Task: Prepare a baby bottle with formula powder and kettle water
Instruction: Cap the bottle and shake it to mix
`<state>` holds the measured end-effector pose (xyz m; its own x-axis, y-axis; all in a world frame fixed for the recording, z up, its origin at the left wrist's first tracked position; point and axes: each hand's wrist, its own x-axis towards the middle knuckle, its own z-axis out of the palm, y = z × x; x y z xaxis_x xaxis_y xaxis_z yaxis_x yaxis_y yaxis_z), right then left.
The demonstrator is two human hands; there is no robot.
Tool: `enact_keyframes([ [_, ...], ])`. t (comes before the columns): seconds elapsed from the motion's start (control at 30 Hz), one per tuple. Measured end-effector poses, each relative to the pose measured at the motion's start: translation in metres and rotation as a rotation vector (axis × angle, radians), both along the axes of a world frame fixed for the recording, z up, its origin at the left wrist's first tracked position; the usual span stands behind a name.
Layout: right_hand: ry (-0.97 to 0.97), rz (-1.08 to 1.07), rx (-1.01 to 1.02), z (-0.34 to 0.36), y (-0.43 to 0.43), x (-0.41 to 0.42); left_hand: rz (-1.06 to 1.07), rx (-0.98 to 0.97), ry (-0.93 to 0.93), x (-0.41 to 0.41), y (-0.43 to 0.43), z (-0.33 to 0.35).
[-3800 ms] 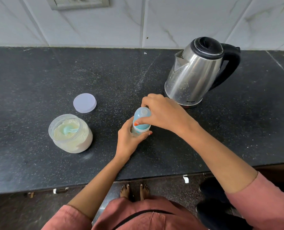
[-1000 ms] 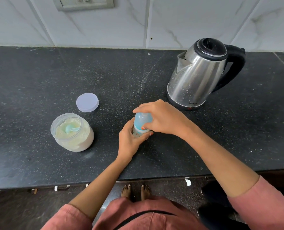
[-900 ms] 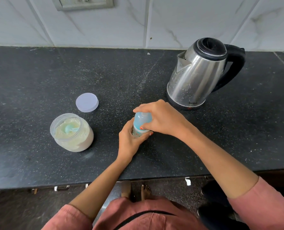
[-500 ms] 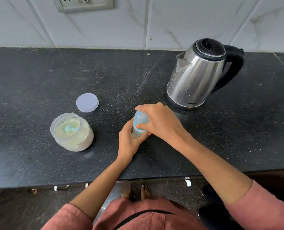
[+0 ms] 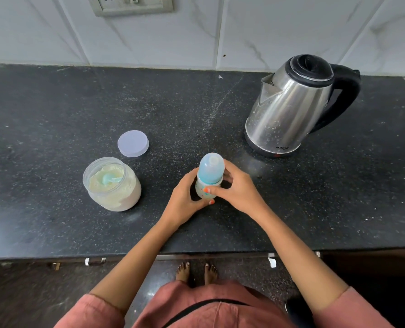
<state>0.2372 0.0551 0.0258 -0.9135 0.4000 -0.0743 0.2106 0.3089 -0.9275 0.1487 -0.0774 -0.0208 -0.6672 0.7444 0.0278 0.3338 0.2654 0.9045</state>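
I am gripping the baby bottle (image 5: 208, 179) upright with my left hand (image 5: 182, 202) and right hand (image 5: 237, 190), standing it on the speckled black counter (image 5: 54, 110). The open formula jar (image 5: 112, 184) is sitting at nine o'clock, the kettle (image 5: 291, 110) at one o'clock, white tiled wall (image 5: 267, 27) running behind.

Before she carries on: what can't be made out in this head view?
- Baby bottle contents: left hand and right hand cover the body.
- Nipple: the blue cap hides it.
- Kettle water level: steel wall, lid shut.
- Scoop handle: buried in powder.
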Motion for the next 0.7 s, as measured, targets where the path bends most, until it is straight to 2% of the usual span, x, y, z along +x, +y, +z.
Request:
enact_keyframes([
  [0.17,-0.008,-0.105,-0.02,-0.024,-0.011,-0.005,-0.045,-0.21,0.229,-0.016,-0.022,-0.009],
  [0.43,0.063,-0.246,-0.058,-0.024,-0.014,-0.008,0.114,-0.394,0.429,-0.03,-0.028,-0.018],
  [0.7,0.18,-0.494,-0.843,0.013,0.006,-0.002,0.137,-0.579,0.546,-0.037,-0.024,-0.028],
])
